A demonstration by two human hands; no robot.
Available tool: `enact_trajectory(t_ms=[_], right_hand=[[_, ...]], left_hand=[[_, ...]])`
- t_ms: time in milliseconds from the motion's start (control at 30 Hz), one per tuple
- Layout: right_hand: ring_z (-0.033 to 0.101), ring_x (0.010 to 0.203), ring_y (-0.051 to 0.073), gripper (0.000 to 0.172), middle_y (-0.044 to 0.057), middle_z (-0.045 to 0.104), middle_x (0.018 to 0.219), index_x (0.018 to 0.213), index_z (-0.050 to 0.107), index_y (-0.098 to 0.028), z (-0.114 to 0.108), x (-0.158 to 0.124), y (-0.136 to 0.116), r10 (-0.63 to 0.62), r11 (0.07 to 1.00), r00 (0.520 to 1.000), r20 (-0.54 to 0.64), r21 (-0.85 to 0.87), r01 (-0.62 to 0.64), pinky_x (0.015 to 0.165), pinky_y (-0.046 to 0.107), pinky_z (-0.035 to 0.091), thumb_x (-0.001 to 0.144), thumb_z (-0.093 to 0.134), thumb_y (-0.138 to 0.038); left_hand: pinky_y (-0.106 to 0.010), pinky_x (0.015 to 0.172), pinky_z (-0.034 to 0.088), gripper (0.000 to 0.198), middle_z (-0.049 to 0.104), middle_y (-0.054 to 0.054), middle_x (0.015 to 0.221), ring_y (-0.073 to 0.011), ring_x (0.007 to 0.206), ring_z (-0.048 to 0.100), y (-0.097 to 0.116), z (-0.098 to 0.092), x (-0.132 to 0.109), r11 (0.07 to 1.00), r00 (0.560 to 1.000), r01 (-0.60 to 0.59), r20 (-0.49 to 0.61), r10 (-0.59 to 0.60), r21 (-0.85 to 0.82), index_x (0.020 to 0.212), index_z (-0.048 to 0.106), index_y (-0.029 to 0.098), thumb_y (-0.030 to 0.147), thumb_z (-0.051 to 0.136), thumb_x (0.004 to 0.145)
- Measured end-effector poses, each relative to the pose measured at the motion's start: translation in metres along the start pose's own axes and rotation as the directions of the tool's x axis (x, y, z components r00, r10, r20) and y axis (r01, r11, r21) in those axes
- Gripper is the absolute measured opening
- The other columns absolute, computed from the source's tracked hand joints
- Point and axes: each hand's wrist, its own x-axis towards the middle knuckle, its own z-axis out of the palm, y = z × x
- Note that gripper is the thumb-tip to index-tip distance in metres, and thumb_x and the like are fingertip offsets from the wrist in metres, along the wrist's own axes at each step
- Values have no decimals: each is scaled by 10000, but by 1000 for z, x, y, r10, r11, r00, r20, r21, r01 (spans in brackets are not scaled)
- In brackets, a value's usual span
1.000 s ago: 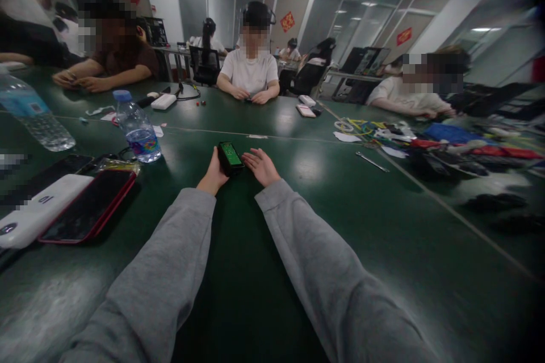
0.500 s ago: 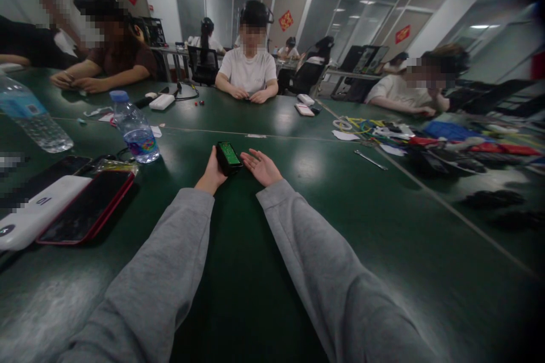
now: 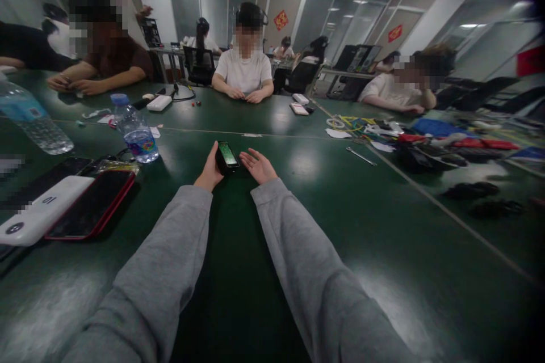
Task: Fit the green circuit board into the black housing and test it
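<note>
Just ahead of me, over the dark green table (image 3: 272,227), my left hand (image 3: 209,169) is closed around the side of a small black device with a green face (image 3: 229,154). Whether that face is a circuit board or a lit screen, I cannot tell. It is tilted up toward me and a pale glare covers part of it. My right hand (image 3: 258,165) lies close by on the device's right, palm turned up, fingers apart, holding nothing. A small gap separates its fingertips from the device. Grey sleeves cover both my wrists.
To the left stand a blue-capped bottle (image 3: 138,133) and a larger bottle (image 3: 36,119), near a white power bank (image 3: 51,204) and a red-cased phone (image 3: 91,204). On the right lie a wrench (image 3: 361,156) and piled cables (image 3: 361,125). Several people sit around; one person (image 3: 242,68) faces me.
The device's face shows a paler glare than before. My view has shifted slightly, so the surroundings on the right sit further left. Both hands keep nearly the same pose.
</note>
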Motion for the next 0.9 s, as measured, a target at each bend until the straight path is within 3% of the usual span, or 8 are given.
enact_trajectory(t_ms=[200,400,700,900], right_hand=[[717,867,141,145,23,728,853,988,589,-220,8,-17,7,-94,994,989,-111,47,99,880,317,583,942,452,-208],[717,832,147,161,25,728,809,1001,603,-218,9,-27,13,-109,994,991,-81,11,110,863,311,575,937,456,-215],[696,969,152,213,30,734,973,992,629,-235,11,-31,15,-45,999,997,-63,-16,44,942,336,541,957,435,-314],[661,1028,164,254,19,718,1028,1027,626,-241,26,-30,27,-45,997,999,-20,-55,44,1011,373,504,961,419,-373]], left_hand=[[-369,839,531,541,714,-127,945,-250,918,674,-2,2,-15,1000,1000,-7,26,7,27,1180,625,151,552,638,817],[-341,808,539,442,713,-92,913,-221,883,677,-2,1,-27,999,999,-18,28,17,37,1104,649,150,490,628,822],[-316,766,533,373,715,-83,892,-204,828,675,-3,7,-28,998,998,2,62,-6,70,1088,663,131,376,551,830],[-311,721,528,274,699,-59,776,-203,764,665,-4,11,-27,996,999,13,32,-16,89,977,670,138,327,560,811]])
